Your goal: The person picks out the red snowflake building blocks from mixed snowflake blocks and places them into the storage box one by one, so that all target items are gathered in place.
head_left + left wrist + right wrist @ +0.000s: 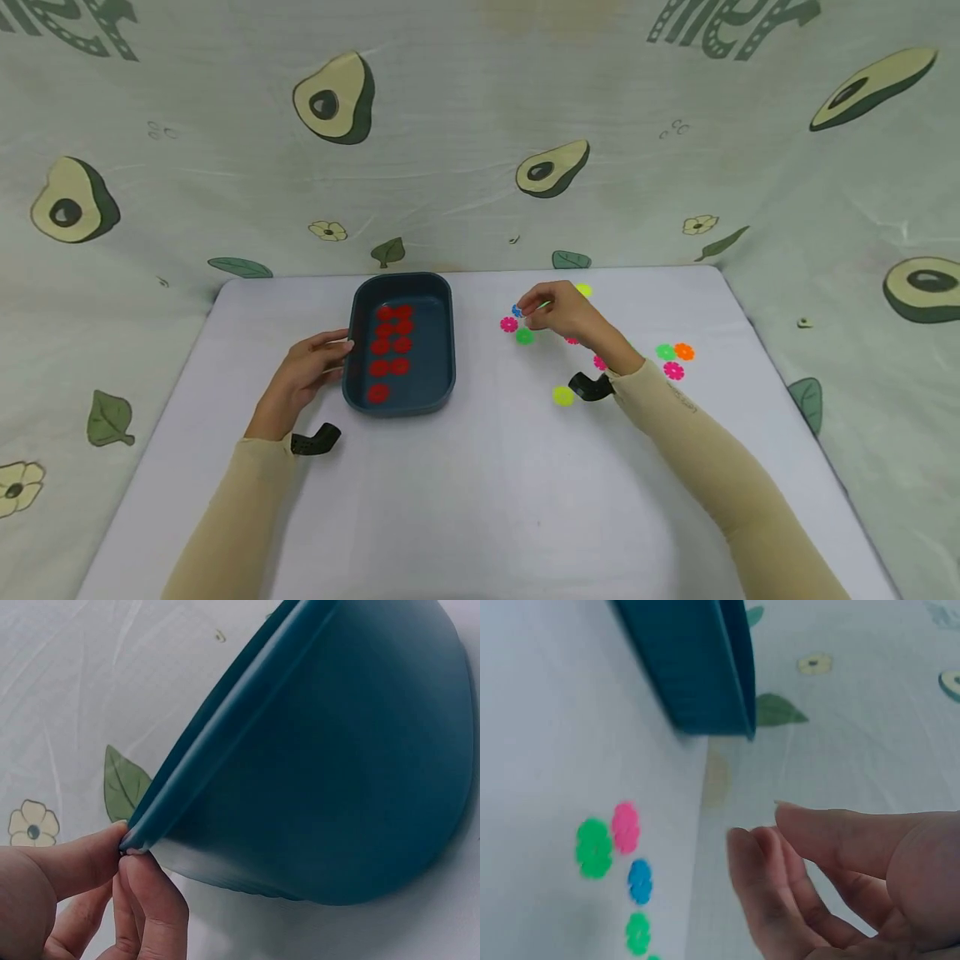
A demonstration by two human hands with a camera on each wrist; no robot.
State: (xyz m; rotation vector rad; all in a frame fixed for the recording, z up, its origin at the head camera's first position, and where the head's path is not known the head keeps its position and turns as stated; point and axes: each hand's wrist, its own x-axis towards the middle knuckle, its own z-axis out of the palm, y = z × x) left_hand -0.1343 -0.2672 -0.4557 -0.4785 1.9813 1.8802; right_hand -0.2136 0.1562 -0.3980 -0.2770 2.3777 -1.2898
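Observation:
A dark blue tray stands on the table with several red flower-shaped pieces lying in it in two columns. Thumb and fingers of my left hand pinch the tray's left rim. Over the scattered pieces right of the tray hovers my right hand. Its thumb and forefinger are a little apart with nothing between them, as the right wrist view shows. Near its fingertips lie a pink piece, a green piece and a blue piece, which the fingers partly cover in the head view.
Further right on the white table sit an orange piece, a green one and a pink one. A yellow piece lies near the right wrist, another yellow piece by the back edge. An avocado-print cloth hangs behind.

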